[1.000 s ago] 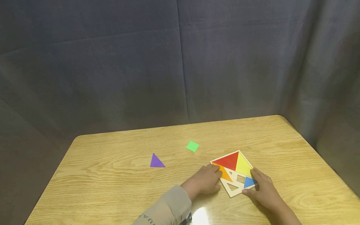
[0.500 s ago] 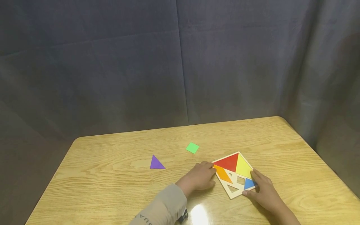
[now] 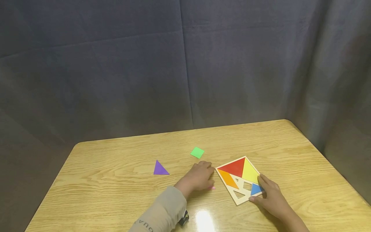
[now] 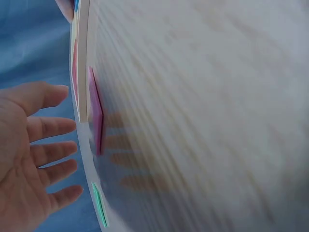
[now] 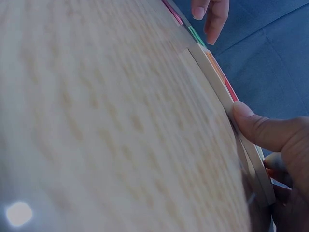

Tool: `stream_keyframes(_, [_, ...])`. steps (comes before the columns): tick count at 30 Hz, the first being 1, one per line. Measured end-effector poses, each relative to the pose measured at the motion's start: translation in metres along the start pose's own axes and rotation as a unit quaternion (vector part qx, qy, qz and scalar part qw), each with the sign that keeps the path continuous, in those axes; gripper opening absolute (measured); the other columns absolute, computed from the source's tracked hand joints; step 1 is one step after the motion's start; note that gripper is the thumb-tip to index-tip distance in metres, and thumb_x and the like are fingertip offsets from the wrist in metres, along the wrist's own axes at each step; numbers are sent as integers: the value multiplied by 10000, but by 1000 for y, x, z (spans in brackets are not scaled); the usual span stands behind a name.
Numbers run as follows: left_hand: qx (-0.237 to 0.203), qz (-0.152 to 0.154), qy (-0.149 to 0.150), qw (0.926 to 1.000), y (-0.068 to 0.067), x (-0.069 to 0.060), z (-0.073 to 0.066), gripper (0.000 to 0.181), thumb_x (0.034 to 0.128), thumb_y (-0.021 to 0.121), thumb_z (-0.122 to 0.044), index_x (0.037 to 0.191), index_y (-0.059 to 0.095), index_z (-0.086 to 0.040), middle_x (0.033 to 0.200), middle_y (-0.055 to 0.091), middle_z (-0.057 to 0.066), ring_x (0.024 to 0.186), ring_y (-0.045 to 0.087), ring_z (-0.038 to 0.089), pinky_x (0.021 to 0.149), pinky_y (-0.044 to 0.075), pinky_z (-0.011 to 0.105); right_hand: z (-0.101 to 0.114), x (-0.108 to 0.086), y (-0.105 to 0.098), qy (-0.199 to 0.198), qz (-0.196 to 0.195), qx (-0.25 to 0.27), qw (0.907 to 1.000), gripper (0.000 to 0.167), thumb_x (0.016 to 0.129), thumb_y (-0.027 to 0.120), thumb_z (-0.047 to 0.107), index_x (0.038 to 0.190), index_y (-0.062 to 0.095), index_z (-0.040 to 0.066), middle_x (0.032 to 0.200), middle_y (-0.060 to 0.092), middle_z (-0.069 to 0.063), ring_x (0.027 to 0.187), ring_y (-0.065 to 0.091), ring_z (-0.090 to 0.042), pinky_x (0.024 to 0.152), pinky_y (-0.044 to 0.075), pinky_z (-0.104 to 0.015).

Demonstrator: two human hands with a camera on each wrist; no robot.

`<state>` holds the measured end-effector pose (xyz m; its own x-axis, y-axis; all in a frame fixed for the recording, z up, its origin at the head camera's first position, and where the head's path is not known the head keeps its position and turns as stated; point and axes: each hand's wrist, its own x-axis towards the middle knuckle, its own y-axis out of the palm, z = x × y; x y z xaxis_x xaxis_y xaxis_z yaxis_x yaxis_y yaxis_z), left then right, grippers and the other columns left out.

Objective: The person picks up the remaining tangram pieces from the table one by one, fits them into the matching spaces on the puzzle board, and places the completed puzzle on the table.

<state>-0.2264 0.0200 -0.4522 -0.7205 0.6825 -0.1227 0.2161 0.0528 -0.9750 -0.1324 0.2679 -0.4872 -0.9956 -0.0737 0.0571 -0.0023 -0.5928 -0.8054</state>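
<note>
A pink piece (image 4: 97, 113) is lying on the table (image 3: 87, 193) beside the board (image 3: 239, 200), below the nearer left hand's (image 3: 198, 176) loosely extended, empty fingers and seemingly running crosswise to them; the right hand (image 3: 271, 197) is gripping the board's edge between thumb and fingers.

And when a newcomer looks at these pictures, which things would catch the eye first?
Probably the pale board on the right of the table, with red, yellow, orange and blue pieces in it and the right hand gripping its edge. Then perhaps the purple triangle and green square, loose farther left. In the head view, the left hand, left of the board, partly hides a pink piece.
</note>
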Motion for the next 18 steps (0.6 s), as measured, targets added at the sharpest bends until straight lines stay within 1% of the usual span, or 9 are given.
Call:
stream_keyframes(3, [-9, -27, -83, 10000, 1, 1, 4, 456, 815, 520, -303, 1216, 483, -90, 1293, 381, 87, 1205, 291, 232, 952, 254, 411, 1, 0, 0, -24, -13, 18, 10000, 873, 655, 702, 372, 1235, 318, -157, 1289, 246, -310, 1123, 207, -486, 863, 221, -592])
stream_keyframes(7, [-4, -111, -115, 9999, 2, 3, 9, 457, 805, 525, -299, 1203, 492, -75, 1287, 386, 100, 1195, 301, 241, 940, 262, 432, 1, 0, -1, -10, -8, 18, 10000, 879, 653, 701, 378, 1234, 317, -159, 1288, 247, -310, 1124, 206, -485, 865, 219, -591])
stream_keyframes(11, [-160, -194, -189, 9995, 2, 2, 14, 467, 797, 525, -287, 1206, 485, -65, 1295, 372, 114, 1198, 292, 256, 940, 251, 448, 0, 0, 0, -2, -5, 35, 10000, 885, 653, 698, 386, 1235, 314, -160, 1290, 245, -307, 1130, 201, -481, 869, 214, -590])
stream_keyframes(14, [-239, -246, -238, 9991, 2, 3, 17, 469, 798, 519, -289, 1210, 482, -68, 1304, 361, 117, 1203, 280, 258, 946, 238, 442, -1, 0, 0, -7, -7, 64, 10000, 889, 653, 698, 386, 1237, 309, -160, 1292, 240, -307, 1133, 196, -482, 868, 210, -592])
stream_keyframes(18, [-207, -286, -270, 9990, 2, 4, 21, 466, 802, 509, -299, 1209, 484, -73, 1310, 354, 117, 1208, 271, 256, 950, 227, 437, -1, 0, 1, 14, -9, 74, 10000, 890, 650, 699, 386, 1239, 310, -157, 1292, 242, -305, 1133, 196, -481, 868, 210, -592])
